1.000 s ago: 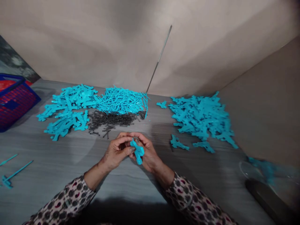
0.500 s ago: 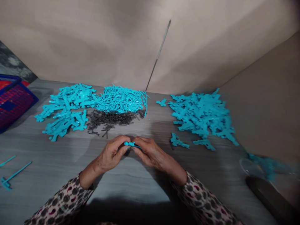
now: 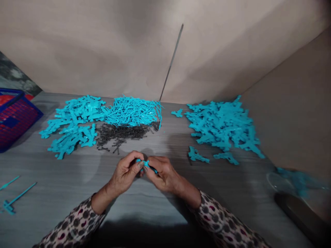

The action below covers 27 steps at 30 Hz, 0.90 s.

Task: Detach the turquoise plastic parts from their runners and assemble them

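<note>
Over the middle of the table, my left hand (image 3: 126, 173) and my right hand (image 3: 167, 175) meet around a small turquoise plastic toy-gun piece (image 3: 146, 163). Thumbs and fingers of both hands pinch it, covering most of its shape. Beyond my hands lies a heap of thin turquoise rods (image 3: 134, 111), with a spread of small dark metal pins (image 3: 122, 132) along its near side. A pile of turquoise toy-gun parts (image 3: 77, 113) lies to the left, and another pile of gun-shaped parts (image 3: 222, 124) to the right.
Two loose gun-shaped pieces, one the nearer left (image 3: 198, 155), lie before the right pile. A piece with a rod attached (image 3: 10, 206) is at the left edge. A blue basket (image 3: 18, 120) stands far left, a thin metal rod (image 3: 172, 62) rises at the back, and a dark elongated object (image 3: 297, 213) is right.
The turquoise piece has turned between my fingers, and my left thumb now presses over it. Both hands stay close together; the whole view has shifted slightly.
</note>
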### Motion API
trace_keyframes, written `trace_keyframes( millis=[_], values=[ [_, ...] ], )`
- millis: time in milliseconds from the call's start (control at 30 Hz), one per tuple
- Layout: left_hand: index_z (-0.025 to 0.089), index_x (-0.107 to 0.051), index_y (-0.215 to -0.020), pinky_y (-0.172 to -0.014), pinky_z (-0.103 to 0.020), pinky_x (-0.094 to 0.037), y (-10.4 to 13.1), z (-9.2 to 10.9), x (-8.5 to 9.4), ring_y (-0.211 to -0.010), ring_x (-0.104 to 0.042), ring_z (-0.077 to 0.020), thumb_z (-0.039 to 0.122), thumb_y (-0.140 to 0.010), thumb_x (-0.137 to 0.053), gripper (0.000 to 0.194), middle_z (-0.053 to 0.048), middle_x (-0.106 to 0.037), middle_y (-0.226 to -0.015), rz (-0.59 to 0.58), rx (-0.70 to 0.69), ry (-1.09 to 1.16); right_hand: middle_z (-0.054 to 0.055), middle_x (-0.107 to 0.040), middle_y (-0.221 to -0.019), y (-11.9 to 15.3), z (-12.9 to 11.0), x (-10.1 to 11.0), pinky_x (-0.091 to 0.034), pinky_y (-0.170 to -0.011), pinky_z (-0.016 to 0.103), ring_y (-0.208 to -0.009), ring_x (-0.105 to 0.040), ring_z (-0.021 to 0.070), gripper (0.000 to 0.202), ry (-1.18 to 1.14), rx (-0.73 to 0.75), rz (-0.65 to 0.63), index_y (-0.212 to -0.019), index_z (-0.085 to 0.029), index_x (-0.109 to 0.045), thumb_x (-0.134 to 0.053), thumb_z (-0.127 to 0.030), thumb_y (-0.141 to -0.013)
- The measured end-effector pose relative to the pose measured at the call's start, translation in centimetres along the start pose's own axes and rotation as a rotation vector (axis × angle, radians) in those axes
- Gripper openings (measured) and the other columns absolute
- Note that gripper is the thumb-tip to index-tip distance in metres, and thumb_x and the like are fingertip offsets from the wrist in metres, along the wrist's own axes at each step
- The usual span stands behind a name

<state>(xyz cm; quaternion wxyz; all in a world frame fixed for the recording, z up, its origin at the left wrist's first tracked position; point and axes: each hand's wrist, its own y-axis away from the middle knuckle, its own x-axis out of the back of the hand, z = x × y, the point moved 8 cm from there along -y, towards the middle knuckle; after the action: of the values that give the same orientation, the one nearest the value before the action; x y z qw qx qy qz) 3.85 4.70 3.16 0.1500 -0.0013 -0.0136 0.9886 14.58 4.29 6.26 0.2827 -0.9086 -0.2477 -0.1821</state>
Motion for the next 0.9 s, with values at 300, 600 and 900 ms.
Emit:
trace_keyframes(
  millis=[300,600,900],
  values=[
    [0.017,-0.061,-0.081,-0.054,-0.021,-0.044,-0.6,-1.0,0.2,-0.056,-0.054,-0.0107,0.051,-0.08,-0.068,0.036,0.001,-0.059,-0.063,0.047,0.089,0.152,0.001,-0.055,-0.064,-0.1,-0.7,0.1,-0.034,-0.056,0.026,-0.057,-0.048,0.0124,0.019,0.103,0.028,0.031,-0.076,-0.02,-0.052,-0.044,-0.017,-0.093],
    [0.016,-0.061,-0.075,-0.051,-0.02,-0.042,-0.9,-2.2,-0.5,-0.049,-0.048,-0.0078,0.052,-0.067,-0.079,0.04,0.004,-0.055,-0.055,0.103,0.258,0.378,0.002,-0.057,-0.066,0.2,-0.3,-0.3,-0.036,-0.057,0.027,-0.058,-0.049,0.0133,0.019,0.214,0.0,0.064,-0.077,-0.02,-0.052,-0.042,-0.017,-0.094],
    [0.016,-0.062,-0.094,-0.053,-0.021,-0.048,-1.4,-3.4,0.1,-0.055,-0.058,-0.0098,0.056,-0.075,-0.071,0.045,0.001,-0.061,-0.067,0.089,0.276,0.3,0.0,-0.062,-0.065,0.1,3.6,-0.5,-0.042,-0.058,0.023,-0.059,-0.055,0.0118,0.033,-0.259,-0.324,0.084,-0.072,-0.018,-0.059,-0.046,-0.036,-0.096]
  ],
)
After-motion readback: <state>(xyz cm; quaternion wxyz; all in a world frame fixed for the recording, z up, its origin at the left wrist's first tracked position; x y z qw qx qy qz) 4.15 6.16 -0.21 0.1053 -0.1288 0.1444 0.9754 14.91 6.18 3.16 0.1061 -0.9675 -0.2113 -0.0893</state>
